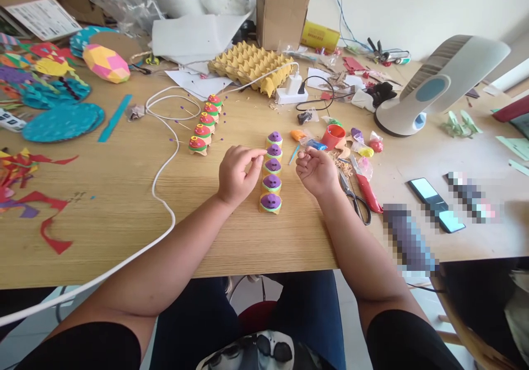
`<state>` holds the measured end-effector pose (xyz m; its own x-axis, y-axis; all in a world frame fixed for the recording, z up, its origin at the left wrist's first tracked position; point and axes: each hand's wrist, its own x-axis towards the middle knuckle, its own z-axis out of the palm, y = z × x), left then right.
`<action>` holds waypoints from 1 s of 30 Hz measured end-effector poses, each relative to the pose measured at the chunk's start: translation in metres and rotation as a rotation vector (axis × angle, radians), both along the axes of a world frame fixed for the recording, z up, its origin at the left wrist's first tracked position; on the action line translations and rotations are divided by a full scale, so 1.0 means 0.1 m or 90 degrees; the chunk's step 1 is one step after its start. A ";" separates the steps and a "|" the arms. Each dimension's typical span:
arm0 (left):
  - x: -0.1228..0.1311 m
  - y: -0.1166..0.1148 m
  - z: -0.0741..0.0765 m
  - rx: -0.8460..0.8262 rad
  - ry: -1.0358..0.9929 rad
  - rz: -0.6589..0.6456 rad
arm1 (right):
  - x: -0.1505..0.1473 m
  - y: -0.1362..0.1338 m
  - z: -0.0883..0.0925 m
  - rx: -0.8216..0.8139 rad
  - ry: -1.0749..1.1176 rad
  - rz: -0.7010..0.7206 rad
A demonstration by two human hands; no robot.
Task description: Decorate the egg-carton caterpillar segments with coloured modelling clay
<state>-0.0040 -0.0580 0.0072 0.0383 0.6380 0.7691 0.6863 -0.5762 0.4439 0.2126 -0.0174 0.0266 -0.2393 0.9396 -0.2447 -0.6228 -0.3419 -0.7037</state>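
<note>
A row of several purple domed pieces with small faces and green rims (273, 166) runs away from me on the wooden table. My left hand (242, 173) is just left of the row, thumb and fingers pinched, fingertips beside the second piece from the far end; what they hold, if anything, is too small to see. To the right of the row, palm up, my right hand (316, 170) has curled fingers, with thumb and forefinger together on something tiny. A second row, red and green with yellow tops (202, 130), stands farther left, with purple-tipped sticks beside it.
Scissors (354, 198) and a red-handled knife (367, 191) lie right of my right hand. Behind are an orange-red cup (333, 136), clay packets, a yellow egg tray (252, 64) and a white lamp-like device (430, 92). A white cable (156, 183) crosses the table on the left.
</note>
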 end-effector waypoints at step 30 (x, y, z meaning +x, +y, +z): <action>0.16 -0.16 0.08 0.003 0.114 -0.004 | -0.43 -0.60 0.29 0.191 -0.070 0.134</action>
<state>0.0121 -0.0739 0.0151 0.1788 0.6339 0.7524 0.7507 -0.5822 0.3122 0.1698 -0.0770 0.0560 -0.4223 0.9065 -0.0007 -0.4765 -0.2227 -0.8505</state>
